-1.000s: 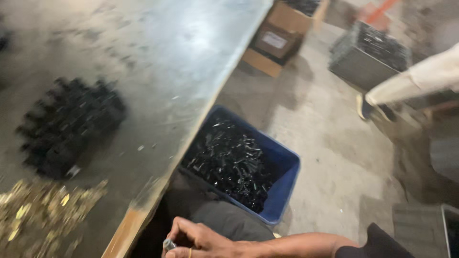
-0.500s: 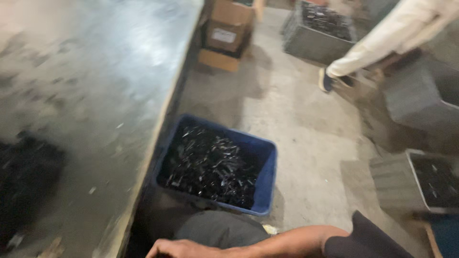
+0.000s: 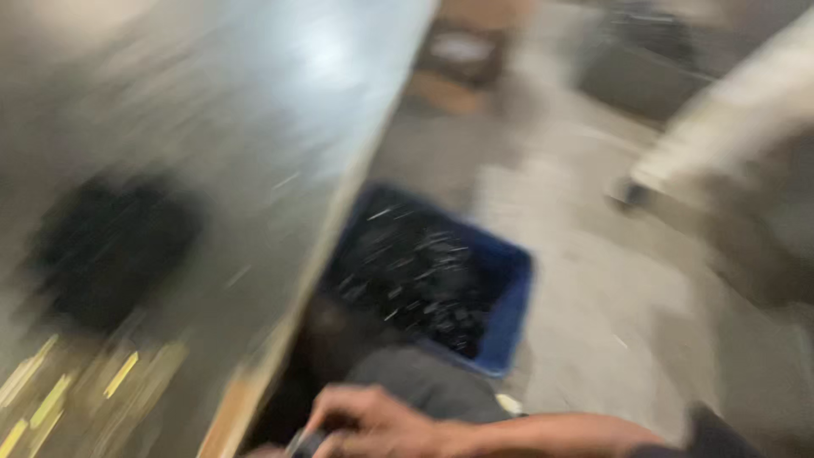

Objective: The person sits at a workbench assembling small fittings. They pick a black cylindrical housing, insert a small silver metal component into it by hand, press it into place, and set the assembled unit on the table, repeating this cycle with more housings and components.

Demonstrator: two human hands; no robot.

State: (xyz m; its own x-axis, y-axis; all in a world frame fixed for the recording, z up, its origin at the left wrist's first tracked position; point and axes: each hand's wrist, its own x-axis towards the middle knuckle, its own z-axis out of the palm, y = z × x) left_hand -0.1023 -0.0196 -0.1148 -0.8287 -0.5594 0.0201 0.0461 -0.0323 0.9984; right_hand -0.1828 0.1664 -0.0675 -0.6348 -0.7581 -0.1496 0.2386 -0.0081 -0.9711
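My right hand (image 3: 373, 421), at six o'clock, curls fingers on a small dark part (image 3: 307, 443), low over the bin (image 3: 509, 314); left hand unseen.

The table (image 3: 254, 110) had a grey, metal-looking top with a dull sheen and a raw wooden edge. The blue bin (image 3: 513, 297) looked like smooth plastic, and the dark parts (image 3: 415, 271) in it glinted like metal. The black heap (image 3: 110, 246) on the table looked matt; the yellow bits (image 3: 51, 399) beside it shone like brass. The floor (image 3: 610, 297) was rough, matt concrete. Blur hid finer texture.
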